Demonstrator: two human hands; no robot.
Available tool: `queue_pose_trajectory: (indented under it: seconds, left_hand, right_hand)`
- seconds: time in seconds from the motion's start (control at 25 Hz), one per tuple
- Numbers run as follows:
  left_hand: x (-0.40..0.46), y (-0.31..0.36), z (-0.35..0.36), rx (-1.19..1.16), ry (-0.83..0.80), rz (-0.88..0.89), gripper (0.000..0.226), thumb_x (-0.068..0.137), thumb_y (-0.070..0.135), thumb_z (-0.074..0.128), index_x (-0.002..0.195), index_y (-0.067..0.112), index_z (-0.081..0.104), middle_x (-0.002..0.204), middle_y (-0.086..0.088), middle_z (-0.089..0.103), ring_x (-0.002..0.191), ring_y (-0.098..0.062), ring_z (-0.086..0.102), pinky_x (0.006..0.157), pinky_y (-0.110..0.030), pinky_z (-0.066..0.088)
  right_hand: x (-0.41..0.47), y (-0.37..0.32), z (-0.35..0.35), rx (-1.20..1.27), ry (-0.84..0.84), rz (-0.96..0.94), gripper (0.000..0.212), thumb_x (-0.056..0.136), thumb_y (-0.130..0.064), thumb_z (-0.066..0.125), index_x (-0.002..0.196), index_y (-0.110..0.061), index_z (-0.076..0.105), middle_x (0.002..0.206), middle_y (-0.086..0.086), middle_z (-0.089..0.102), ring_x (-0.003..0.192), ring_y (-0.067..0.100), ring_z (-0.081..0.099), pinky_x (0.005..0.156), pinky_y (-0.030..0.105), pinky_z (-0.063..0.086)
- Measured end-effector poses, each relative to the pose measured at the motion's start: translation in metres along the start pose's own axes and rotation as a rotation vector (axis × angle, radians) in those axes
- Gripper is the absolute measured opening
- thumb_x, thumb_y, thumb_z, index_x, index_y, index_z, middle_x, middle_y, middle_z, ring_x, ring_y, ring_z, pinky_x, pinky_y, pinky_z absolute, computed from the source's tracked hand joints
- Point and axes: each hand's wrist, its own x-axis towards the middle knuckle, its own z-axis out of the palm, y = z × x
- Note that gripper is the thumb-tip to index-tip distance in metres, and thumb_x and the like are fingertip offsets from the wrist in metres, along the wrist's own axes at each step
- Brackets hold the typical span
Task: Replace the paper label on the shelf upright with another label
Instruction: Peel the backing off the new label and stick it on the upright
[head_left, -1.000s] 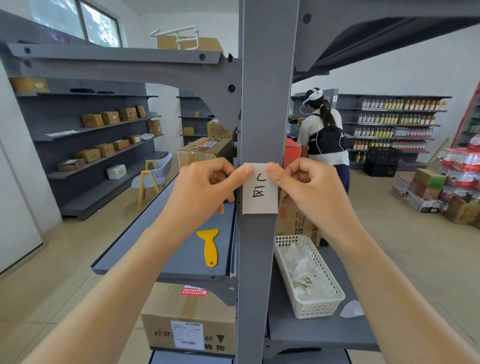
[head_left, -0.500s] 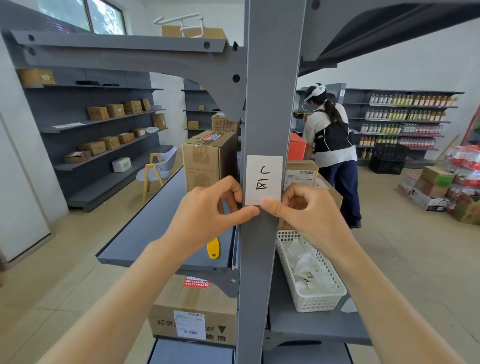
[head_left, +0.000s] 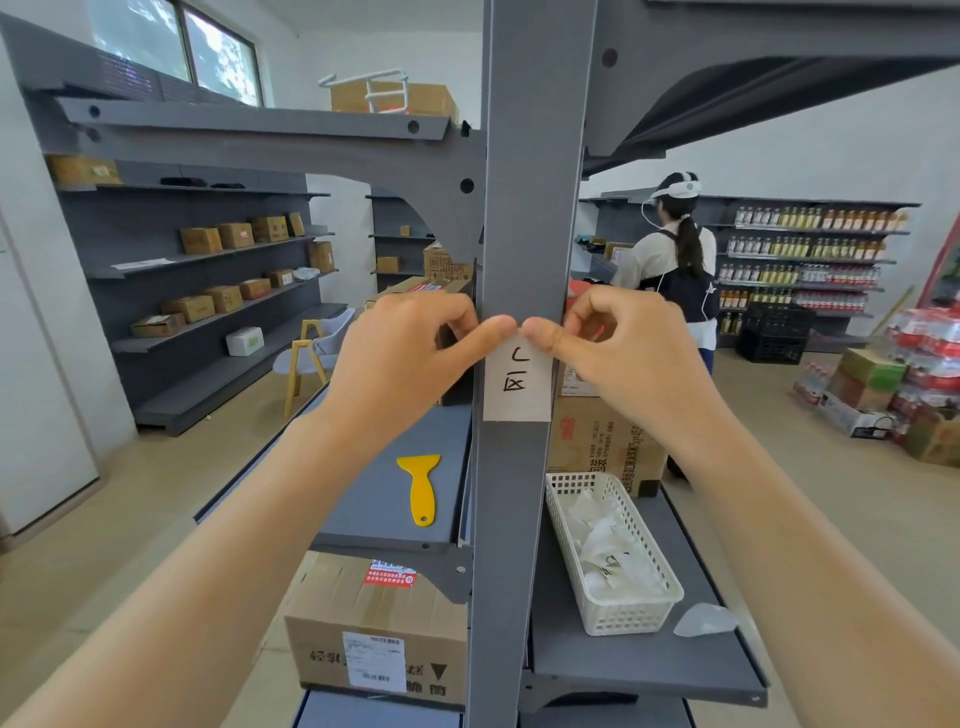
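Note:
A white paper label (head_left: 518, 382) with black handwritten marks lies flat on the front of the grey shelf upright (head_left: 524, 208). My left hand (head_left: 410, 353) presses its thumb on the label's top edge from the left. My right hand (head_left: 618, 348) presses its thumb on the same top edge from the right. The two thumb tips almost meet. The other fingers of both hands are curled beside the upright. A white plastic basket (head_left: 660, 597) with several crumpled paper labels sits on the shelf to the lower right.
A yellow plastic scraper (head_left: 420, 486) lies on the grey shelf left of the upright. Cardboard boxes stand behind and below. A crumpled clear scrap (head_left: 704, 619) lies beside the basket. A person (head_left: 675, 270) stands in the aisle at the back right.
Half a second ago both thumbs pressed the label's bottom edge; now they press its top edge. The label stays on the upright.

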Motion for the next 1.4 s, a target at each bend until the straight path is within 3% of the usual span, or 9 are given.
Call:
queue_pose_trajectory:
  seconds: [0.08, 0.2, 0.36, 0.6, 0.8, 0.92, 1.08, 1.2, 1.4]
  left_hand:
    - [-0.008, -0.002, 0.002, -0.042, -0.019, -0.008, 0.041, 0.093, 0.059, 0.054, 0.072, 0.025, 0.061, 0.07, 0.014, 0.068, 0.054, -0.004, 0.057, 0.048, -0.032, 0.049]
    - [-0.027, -0.004, 0.014, -0.08, -0.009, -0.023, 0.039, 0.088, 0.06, 0.06, 0.077, 0.022, 0.059, 0.063, 0.023, 0.057, 0.052, -0.001, 0.055, 0.047, -0.03, 0.049]
    - [-0.051, -0.012, 0.032, 0.021, -0.033, -0.005, 0.052, 0.084, 0.076, 0.045, 0.081, 0.025, 0.051, 0.059, 0.022, 0.052, 0.044, 0.0, 0.047, 0.042, -0.024, 0.044]
    - [-0.033, -0.017, 0.01, 0.318, -0.068, 0.314, 0.06, 0.085, 0.078, 0.038, 0.076, 0.026, 0.064, 0.07, 0.011, 0.07, 0.05, -0.005, 0.053, 0.04, -0.022, 0.04]
    - [0.007, -0.003, -0.01, 0.422, -0.021, 0.208, 0.062, 0.098, 0.068, 0.033, 0.068, 0.025, 0.067, 0.051, 0.009, 0.05, 0.043, -0.004, 0.04, 0.041, -0.019, 0.026]
    - [0.008, -0.007, -0.006, 0.192, -0.134, 0.073, 0.054, 0.096, 0.067, 0.04, 0.073, 0.026, 0.068, 0.061, 0.01, 0.065, 0.047, -0.004, 0.054, 0.044, -0.018, 0.037]
    - [-0.012, -0.005, 0.014, -0.44, -0.127, -0.155, 0.033, 0.089, 0.046, 0.068, 0.072, 0.02, 0.055, 0.071, -0.002, 0.075, 0.046, -0.019, 0.065, 0.044, -0.022, 0.051]
    - [-0.031, -0.005, 0.028, -0.518, -0.075, -0.116, 0.037, 0.078, 0.047, 0.075, 0.076, 0.023, 0.047, 0.076, -0.013, 0.074, 0.047, -0.029, 0.062, 0.042, -0.027, 0.048]
    - [-0.047, -0.012, 0.042, -0.592, -0.028, -0.149, 0.037, 0.075, 0.045, 0.08, 0.078, 0.029, 0.048, 0.073, -0.004, 0.073, 0.051, -0.037, 0.059, 0.04, -0.042, 0.045]
  right_hand:
    - [-0.003, 0.005, -0.003, 0.016, -0.015, 0.021, 0.04, 0.082, -0.06, 0.074, 0.069, -0.024, 0.063, 0.069, -0.002, 0.072, 0.065, 0.016, 0.069, 0.069, 0.046, 0.061]
    - [-0.018, 0.015, 0.005, 0.044, -0.027, 0.032, 0.036, 0.083, -0.055, 0.075, 0.069, -0.025, 0.06, 0.068, -0.004, 0.069, 0.061, 0.011, 0.062, 0.066, 0.04, 0.056]
    - [-0.041, 0.025, 0.02, -0.007, -0.088, 0.062, 0.039, 0.078, -0.062, 0.075, 0.069, -0.028, 0.059, 0.067, -0.008, 0.068, 0.065, 0.007, 0.062, 0.067, 0.041, 0.057]
    - [-0.03, 0.013, 0.004, -0.285, -0.217, 0.08, 0.045, 0.067, -0.073, 0.077, 0.082, -0.032, 0.065, 0.073, -0.015, 0.07, 0.073, -0.002, 0.064, 0.06, 0.024, 0.045]
    - [-0.004, -0.003, 0.0, -0.162, -0.002, 0.012, 0.059, 0.076, -0.085, 0.053, 0.07, -0.028, 0.066, 0.067, -0.011, 0.07, 0.07, 0.01, 0.069, 0.071, 0.045, 0.06]
    - [0.001, 0.002, -0.009, -0.126, -0.033, 0.039, 0.057, 0.071, -0.086, 0.057, 0.071, -0.031, 0.07, 0.066, -0.009, 0.072, 0.067, 0.013, 0.071, 0.072, 0.05, 0.062]
    - [-0.011, 0.009, -0.008, -0.163, -0.088, 0.027, 0.048, 0.072, -0.079, 0.064, 0.069, -0.032, 0.07, 0.064, -0.011, 0.073, 0.067, 0.007, 0.069, 0.07, 0.046, 0.061]
    - [-0.023, 0.01, -0.002, -0.262, -0.115, 0.019, 0.051, 0.072, -0.081, 0.063, 0.066, -0.032, 0.069, 0.062, -0.014, 0.07, 0.068, 0.003, 0.067, 0.065, 0.035, 0.056]
    - [-0.034, 0.014, 0.005, -0.277, -0.134, 0.016, 0.057, 0.071, -0.087, 0.058, 0.067, -0.03, 0.069, 0.06, -0.017, 0.068, 0.065, -0.002, 0.064, 0.06, 0.026, 0.05]
